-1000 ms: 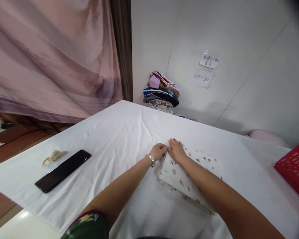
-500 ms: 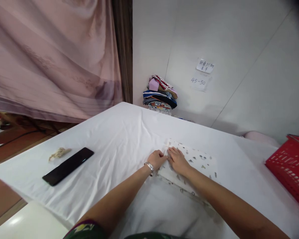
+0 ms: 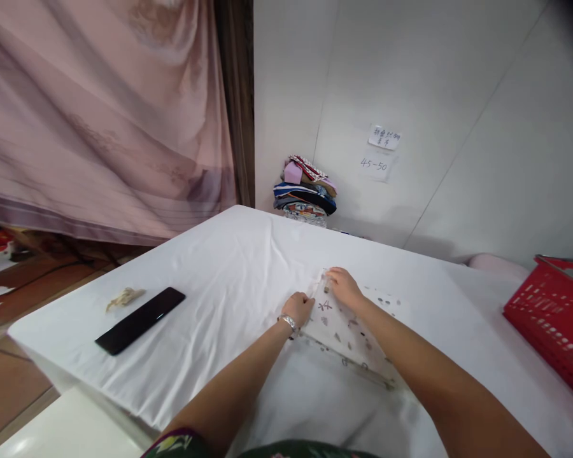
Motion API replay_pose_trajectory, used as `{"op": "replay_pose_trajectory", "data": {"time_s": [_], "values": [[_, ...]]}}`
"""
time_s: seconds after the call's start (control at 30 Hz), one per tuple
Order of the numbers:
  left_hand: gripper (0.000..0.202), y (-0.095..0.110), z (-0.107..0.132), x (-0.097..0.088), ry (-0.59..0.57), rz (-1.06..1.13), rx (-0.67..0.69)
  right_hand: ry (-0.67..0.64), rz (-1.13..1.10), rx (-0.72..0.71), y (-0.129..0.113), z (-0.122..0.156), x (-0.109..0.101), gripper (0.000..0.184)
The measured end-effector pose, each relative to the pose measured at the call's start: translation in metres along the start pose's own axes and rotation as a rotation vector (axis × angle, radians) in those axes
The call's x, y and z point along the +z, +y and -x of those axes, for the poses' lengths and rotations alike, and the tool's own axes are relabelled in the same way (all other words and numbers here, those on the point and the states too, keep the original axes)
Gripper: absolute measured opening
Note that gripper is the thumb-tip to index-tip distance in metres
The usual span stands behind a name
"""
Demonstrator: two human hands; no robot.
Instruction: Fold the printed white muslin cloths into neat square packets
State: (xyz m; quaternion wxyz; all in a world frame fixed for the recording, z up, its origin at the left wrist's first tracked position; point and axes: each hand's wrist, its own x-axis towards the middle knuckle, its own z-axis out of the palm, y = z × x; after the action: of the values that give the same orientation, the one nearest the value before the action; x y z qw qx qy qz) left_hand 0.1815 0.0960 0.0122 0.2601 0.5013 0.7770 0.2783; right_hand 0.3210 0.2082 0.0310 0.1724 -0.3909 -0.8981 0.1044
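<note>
A folded printed cloth [image 3: 337, 329] lies on the white counter [image 3: 229, 273]; the left hand [image 3: 298, 310] pinches its left edge, while the right hand [image 3: 344, 289] bends over its far left corner, pinching or not, I cannot tell

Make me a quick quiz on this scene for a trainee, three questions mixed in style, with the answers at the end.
1. Multiple choice: which thing do the left hand and the right hand both touch?
A) the red basket
B) the patterned cloth
C) the black phone
2. True or false: the silver bracelet is worn on the right arm.
3. Fill in the blank: the lower paper sign reads "____".

Key:
1. B, the patterned cloth.
2. False, it is on the left arm.
3. 45-50.
</note>
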Motion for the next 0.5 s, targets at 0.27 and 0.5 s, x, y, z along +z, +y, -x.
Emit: {"op": "replay_pose_trajectory", "data": {"time_s": [0.27, 0.5], "values": [[0.022, 0.0, 0.004, 0.0, 0.021, 0.017, -0.014, -0.143, 0.043, -0.152, 0.002, -0.039, 0.0, 0.022], [0.02, -0.003, 0.004, 0.002, 0.037, 0.026, -0.011, -0.167, 0.032, -0.243, 0.002, -0.047, -0.007, 0.018]]}}
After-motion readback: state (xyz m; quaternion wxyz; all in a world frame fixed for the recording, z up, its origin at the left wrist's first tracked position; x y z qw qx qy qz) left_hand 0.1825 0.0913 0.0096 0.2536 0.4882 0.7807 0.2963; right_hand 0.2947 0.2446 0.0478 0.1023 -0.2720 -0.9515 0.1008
